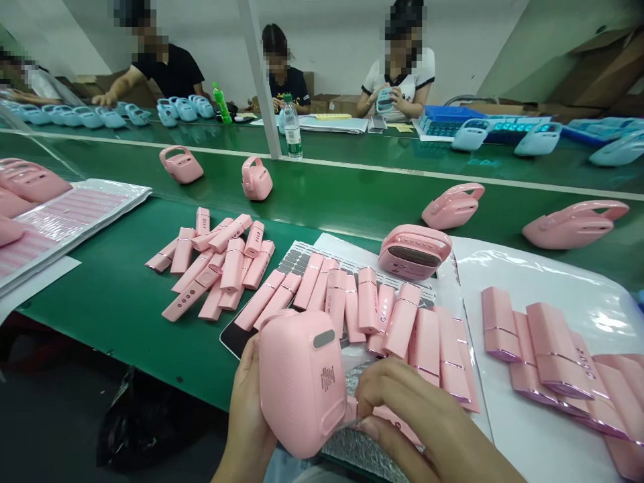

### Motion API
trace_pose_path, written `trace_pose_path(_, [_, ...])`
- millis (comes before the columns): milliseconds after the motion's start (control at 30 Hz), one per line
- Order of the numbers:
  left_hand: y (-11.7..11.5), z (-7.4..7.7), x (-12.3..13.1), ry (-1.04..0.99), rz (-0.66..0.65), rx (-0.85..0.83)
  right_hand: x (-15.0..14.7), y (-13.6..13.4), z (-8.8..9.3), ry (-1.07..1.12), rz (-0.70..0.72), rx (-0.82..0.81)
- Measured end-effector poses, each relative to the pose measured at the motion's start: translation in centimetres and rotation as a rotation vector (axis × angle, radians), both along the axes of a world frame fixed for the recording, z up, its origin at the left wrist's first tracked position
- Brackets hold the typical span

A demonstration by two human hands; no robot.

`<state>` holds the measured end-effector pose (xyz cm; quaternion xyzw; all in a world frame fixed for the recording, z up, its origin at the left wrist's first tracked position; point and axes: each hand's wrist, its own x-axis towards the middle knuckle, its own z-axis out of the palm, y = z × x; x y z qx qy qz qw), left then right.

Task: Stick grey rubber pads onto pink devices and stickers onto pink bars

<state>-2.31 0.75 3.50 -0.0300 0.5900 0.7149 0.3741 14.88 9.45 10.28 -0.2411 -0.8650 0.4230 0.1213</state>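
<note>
A pink portable speaker (296, 389), its back with small print and a grey oval facing up, is tilted in my left hand (249, 416). The fingers of that hand wrap around its left side. My right hand (407, 409) is closed in a pinch at the speaker's lower right edge. A small pink part and a thin clear strip show by the fingertips; what they grip is partly hidden. Just beyond my hands, pink sticks with buttons (337, 295) lie in a row on a dark-and-white printed sheet (296, 253). Another pink speaker (415, 251) stands behind them.
More pink sticks lie in a pile (231, 265) at left and on white plastic sheeting (503, 268) at right. Several pink speakers (182, 166) stand on the green belt (342, 181). Sticker sheets (75, 215) lie left. Across, co-workers sit among blue speakers (538, 139) and a water bottle (292, 127).
</note>
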Motion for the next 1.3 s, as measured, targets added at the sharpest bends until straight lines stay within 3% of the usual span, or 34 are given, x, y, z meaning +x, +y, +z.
trace_pose_path(133, [-0.1, 0.2, -0.3, 0.014, -0.017, 0.014, 0.0, 0.2, 0.6, -0.120, 0.055, -0.207])
trace_pose_path(233, [0.1, 0.6, -0.2, 0.017, -0.059, 0.026, -0.2, 0.2, 0.8, -0.170, 0.036, -0.261])
trace_pose_path(433, [0.3, 1.3, 0.0, 0.075, -0.061, -0.011, -0.7, 0.2, 0.6, -0.217, 0.015, -0.203])
trace_pose_path(767, [-0.3, 0.5, -0.2, 0.152, -0.078, -0.024, -1.7, 0.3, 2.2, -0.389, 0.066, -0.242])
trace_pose_path(1300, [0.3, 1.2, 0.1, 0.108, -0.067, -0.002, -2.0, -0.2, 2.0, -0.322, -0.027, -0.220])
